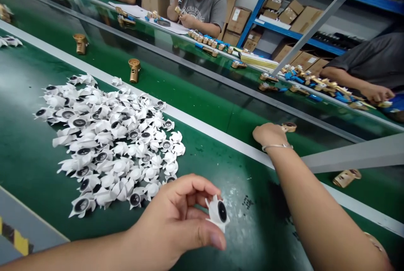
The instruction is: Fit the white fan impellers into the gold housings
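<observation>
My left hand (179, 220) is closed in a pinch on a white fan impeller (214, 211) with a dark round hub, held above the green bench. My right hand (269, 134), with a bangle at the wrist, reaches across the white strip to the green belt. Its fingers are curled, mostly hidden behind the back of the hand, around a gold-coloured plastic housing (289, 127) that sticks out beyond them. Left of my left hand lies a large pile of white impellers (116, 144), many with dark hubs.
Gold housings (134, 70) stand on the belt, and another housing (346, 177) lies near the grey metal post (356, 153). Across the belt, co-workers handle parts; one person (202, 6) holds an orange tool. Gold-and-blue assemblies (315, 83) line the far ledge. Cartons and blue shelving (293, 33) stand behind.
</observation>
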The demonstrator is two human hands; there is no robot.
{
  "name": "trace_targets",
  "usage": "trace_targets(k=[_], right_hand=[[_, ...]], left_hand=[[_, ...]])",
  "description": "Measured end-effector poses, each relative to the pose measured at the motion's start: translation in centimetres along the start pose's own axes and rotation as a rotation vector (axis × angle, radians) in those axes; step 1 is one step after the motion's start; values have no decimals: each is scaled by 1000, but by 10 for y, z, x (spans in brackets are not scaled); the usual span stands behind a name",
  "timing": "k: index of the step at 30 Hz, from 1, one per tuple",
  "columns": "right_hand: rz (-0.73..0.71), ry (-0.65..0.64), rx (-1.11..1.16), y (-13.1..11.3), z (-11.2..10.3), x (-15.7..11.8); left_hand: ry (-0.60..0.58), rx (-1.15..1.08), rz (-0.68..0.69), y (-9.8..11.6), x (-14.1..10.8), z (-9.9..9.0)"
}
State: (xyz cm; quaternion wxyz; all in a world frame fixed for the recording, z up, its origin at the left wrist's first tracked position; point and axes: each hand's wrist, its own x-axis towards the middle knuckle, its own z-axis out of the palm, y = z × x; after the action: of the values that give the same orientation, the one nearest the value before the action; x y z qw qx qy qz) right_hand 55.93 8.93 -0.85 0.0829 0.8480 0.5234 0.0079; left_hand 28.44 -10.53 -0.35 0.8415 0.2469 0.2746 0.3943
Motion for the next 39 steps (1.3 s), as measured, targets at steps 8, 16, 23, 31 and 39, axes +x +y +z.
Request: trace_targets(k=[8,16,23,31,39], right_hand=[[-27,15,48,-5,1,-48],[-134,-215,323,1,-20,-33],[-668,-426,838,31,-11,-177],[-859,-204,720,30,8,-198],[-943,-104,684,30,6,-199]], left_hand=[[-62,-109,-59,-4,0,2],[35,0,-2,4,4,2],[200,-23,131,12,13,6],[206,9,127,9,16,7],[291,113,108,8,18,4]])
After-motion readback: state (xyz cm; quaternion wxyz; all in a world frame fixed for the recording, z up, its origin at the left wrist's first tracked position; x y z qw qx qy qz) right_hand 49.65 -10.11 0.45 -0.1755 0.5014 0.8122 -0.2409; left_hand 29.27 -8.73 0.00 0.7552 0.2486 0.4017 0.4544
